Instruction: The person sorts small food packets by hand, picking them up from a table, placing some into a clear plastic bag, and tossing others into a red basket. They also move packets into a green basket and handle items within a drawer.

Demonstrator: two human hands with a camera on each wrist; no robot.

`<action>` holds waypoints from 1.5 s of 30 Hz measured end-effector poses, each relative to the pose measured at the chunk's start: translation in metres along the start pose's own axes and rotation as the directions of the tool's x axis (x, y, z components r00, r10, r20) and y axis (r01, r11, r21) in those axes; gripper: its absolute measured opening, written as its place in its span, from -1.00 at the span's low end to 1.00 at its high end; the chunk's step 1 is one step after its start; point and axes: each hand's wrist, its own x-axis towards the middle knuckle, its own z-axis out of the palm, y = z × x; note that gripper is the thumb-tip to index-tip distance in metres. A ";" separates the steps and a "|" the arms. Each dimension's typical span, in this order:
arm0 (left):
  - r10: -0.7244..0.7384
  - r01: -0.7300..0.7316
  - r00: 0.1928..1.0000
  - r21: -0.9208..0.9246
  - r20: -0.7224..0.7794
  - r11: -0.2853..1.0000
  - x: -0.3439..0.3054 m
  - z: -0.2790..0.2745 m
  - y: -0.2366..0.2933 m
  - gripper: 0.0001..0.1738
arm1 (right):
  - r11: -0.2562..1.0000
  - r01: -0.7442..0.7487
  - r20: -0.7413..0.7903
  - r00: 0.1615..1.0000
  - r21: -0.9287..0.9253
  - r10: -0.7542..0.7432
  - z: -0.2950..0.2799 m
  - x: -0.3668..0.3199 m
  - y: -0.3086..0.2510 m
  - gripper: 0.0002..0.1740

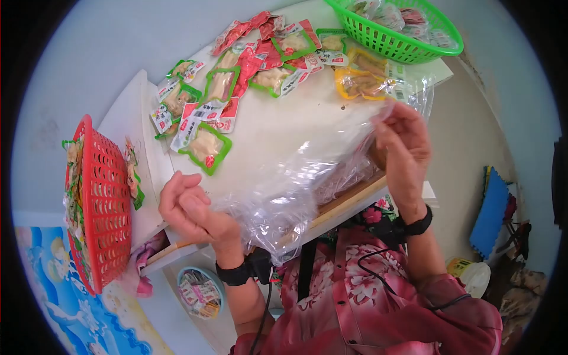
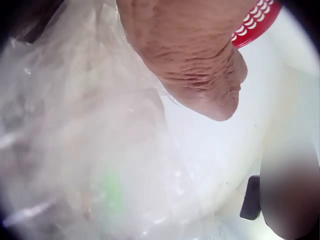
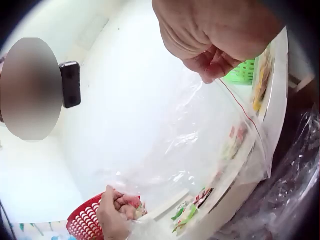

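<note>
My right hand (image 1: pixel 405 151) pinches the edge of a clear plastic bag (image 1: pixel 296 171) between thumb and fingers. In the right wrist view, a thin red line (image 3: pixel 240 102) runs along the bag from the fingertips. The bag stretches slantwise over the table's near edge toward my left hand (image 1: pixel 198 210). That hand's fingers are curled at the bag's other end, with film by the fingertips in the right wrist view. The left wrist view shows the film (image 2: pixel 90 125) spread beside the left hand (image 2: pixel 195 65), its grip partly hidden.
Sealed food packs with green edges (image 1: pixel 222 83) and red packets (image 1: pixel 251 65) lie across the white table (image 1: pixel 266 130). Yellow-edged packs (image 1: pixel 361 77) sit near a green basket (image 1: pixel 402 44). A red basket (image 1: pixel 106 207) stands left; a tub of packets (image 1: pixel 200 293) is below.
</note>
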 end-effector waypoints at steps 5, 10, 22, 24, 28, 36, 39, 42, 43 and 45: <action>0.432 -0.616 0.715 0.203 0.549 0.761 -0.018 -0.025 0.011 -0.48 | 0.987 0.147 -0.050 0.987 -0.064 -0.150 -0.009 -0.003 -0.009 -0.71; 0.325 -0.695 0.596 0.269 0.734 0.667 -0.068 -0.055 0.021 -0.72 | 0.984 0.140 0.022 0.990 -0.113 -0.138 -0.012 -0.017 0.001 -0.76; -0.466 -0.274 0.159 0.492 0.871 0.826 -0.051 -0.045 -0.003 -0.69 | 0.974 0.086 0.220 0.975 -0.207 -0.040 0.007 -0.023 -0.018 -0.87; -0.292 -0.194 0.191 0.328 0.937 0.925 -0.060 -0.070 -0.025 -0.67 | 0.972 0.050 0.156 0.988 -0.229 -0.014 0.009 -0.024 -0.020 -0.88; -0.393 -0.252 0.311 0.474 0.865 0.844 -0.049 -0.069 0.013 -0.66 | 0.998 -0.047 0.010 0.999 -0.045 0.047 -0.001 -0.002 -0.017 -0.88; -0.370 0.318 0.859 0.199 0.353 0.927 -0.047 -0.034 0.069 -0.54 | 1.000 -0.023 -0.014 1.000 -0.008 0.023 0.019 0.006 0.000 -0.76; -0.526 0.570 0.759 0.000 0.383 0.822 -0.037 -0.019 0.063 -0.39 | 0.998 0.023 0.012 1.000 -0.057 -0.022 0.032 0.002 -0.008 -0.68; -0.715 0.805 0.564 -0.080 0.413 0.588 -0.027 -0.009 0.062 -0.35 | 0.996 0.070 0.093 0.994 -0.064 -0.064 0.040 -0.004 -0.014 -0.63; -0.762 0.861 0.491 -0.104 0.422 0.498 -0.025 -0.007 0.062 -0.35 | 0.993 0.094 0.122 0.989 -0.073 -0.085 0.042 -0.007 -0.016 -0.62; -0.779 0.865 0.498 -0.154 0.380 0.478 -0.025 -0.009 0.043 -0.49 | 0.960 0.200 0.228 0.961 -0.197 -0.154 0.038 -0.006 -0.015 -0.64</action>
